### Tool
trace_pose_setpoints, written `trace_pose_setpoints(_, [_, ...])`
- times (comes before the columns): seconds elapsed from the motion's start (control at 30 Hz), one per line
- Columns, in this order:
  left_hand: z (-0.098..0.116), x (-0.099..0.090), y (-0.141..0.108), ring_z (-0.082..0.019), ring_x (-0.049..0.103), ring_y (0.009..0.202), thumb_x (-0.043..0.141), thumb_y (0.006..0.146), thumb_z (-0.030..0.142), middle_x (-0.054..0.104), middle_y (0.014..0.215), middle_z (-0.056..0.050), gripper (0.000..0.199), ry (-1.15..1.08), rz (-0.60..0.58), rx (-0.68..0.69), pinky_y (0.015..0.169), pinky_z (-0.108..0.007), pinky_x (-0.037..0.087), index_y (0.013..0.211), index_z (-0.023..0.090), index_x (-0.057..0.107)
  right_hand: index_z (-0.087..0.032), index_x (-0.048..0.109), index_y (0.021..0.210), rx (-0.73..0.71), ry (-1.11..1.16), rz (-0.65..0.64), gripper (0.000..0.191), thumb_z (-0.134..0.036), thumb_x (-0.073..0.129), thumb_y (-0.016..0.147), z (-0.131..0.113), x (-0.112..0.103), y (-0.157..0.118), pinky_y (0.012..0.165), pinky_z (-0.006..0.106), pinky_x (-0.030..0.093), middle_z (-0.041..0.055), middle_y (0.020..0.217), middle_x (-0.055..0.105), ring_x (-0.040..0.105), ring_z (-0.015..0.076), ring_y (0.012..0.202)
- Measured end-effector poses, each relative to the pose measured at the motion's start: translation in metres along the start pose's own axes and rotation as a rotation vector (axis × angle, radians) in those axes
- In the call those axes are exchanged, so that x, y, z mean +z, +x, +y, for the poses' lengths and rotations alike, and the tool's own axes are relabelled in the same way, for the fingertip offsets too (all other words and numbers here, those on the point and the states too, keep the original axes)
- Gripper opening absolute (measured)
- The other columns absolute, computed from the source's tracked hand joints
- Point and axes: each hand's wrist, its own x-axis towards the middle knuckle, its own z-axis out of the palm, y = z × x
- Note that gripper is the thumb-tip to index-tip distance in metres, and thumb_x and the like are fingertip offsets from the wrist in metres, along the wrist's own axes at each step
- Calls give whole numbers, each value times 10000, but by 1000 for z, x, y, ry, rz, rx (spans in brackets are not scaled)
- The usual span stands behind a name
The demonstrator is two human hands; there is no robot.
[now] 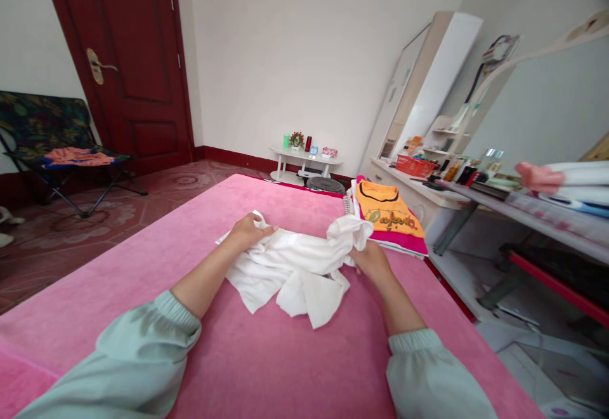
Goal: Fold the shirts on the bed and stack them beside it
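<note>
A crumpled white cloth garment (295, 260) lies bunched across the pink bed cover (285, 368), its lower corners hanging toward me. My left hand (248, 231) grips its upper left part between thumb and fingers. At the right end, my right hand (373, 260) is closed on a fold, its fingertips partly hidden under the cloth. Just beyond my right hand sits a stack of folded clothes, with an orange shirt (387, 209) with dark lettering on top and a magenta layer beneath.
A low white shelf (307, 155) with a plant stands by the far wall. A folding chair (80, 155) holding orange cloth is at the left, near a dark red door (133, 57). Along the right are a cluttered dresser (428, 192) and a table.
</note>
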Motion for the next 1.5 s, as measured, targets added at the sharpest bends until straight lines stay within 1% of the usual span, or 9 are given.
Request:
trace_pose_setpoints(0.1, [1,-2,-3,-275,623,994,757,501,526,643,1137,-149,935,129,-4,33,748,-280,457,1308,176,439,-166,626,723,26,98,116,241,-399,653,667,-24,-2,0,332,233,332,-41,372,507,473,146,300])
trace_pose_setpoints(0.4, [49,-70,-43,-199,649,791,725,586,318,702,879,-49,389,-413,-548,342,689,-278,493,942,174,662,-172,644,956,-71,568,154,371,-349,686,633,-93,-19,-20,247,146,239,-88,479,509,356,42,283])
trace_pose_setpoints(0.63, [89,-107,-100,-146,583,593,764,562,247,641,705,-11,255,-283,-1004,506,547,-245,464,771,190,630,-136,702,819,75,323,-710,317,-264,781,540,-106,-37,-52,474,229,496,52,724,688,643,185,615])
trace_pose_setpoints(0.7, [87,-96,-92,-152,592,621,754,578,253,637,715,-11,249,-338,-823,522,568,-250,478,779,179,627,-140,705,854,47,336,-718,315,-293,768,586,-102,-28,-49,525,257,526,55,745,695,659,193,637])
trace_pose_setpoints(0.87, [33,-58,-20,-192,598,984,593,726,188,603,1081,-71,309,-583,587,370,825,-313,486,1035,195,593,-394,401,1338,-75,615,-216,681,-393,690,721,-56,0,-14,934,346,470,15,1371,477,535,190,1179])
trace_pose_setpoints(0.93, [5,-46,6,-203,591,1026,595,713,161,533,1227,-95,461,-529,700,311,834,-329,492,1166,212,528,-442,216,1413,-19,531,-126,826,-430,680,729,-30,8,-2,1037,393,372,-13,1509,262,364,189,1325])
trace_pose_setpoints(1.23, [-4,-20,13,-141,635,634,617,672,248,692,728,-35,178,-450,111,216,617,-236,496,815,150,661,-208,600,1172,-253,62,-407,557,-142,630,620,1,42,-6,977,433,421,89,1247,580,553,252,1133])
trace_pose_setpoints(1.37, [12,-7,-3,-121,593,503,632,682,325,665,630,-22,195,-359,-160,180,496,-215,454,764,149,631,-245,673,1073,-461,-250,-350,502,-72,591,608,3,55,-16,1030,396,352,65,1394,451,443,243,1250])
trace_pose_setpoints(1.5, [25,-4,-28,-144,610,526,601,716,464,648,571,-23,318,-130,-432,318,504,-216,440,626,160,602,-219,723,870,-400,-255,-159,265,-129,544,697,8,52,-12,916,375,428,56,1097,666,580,229,1038])
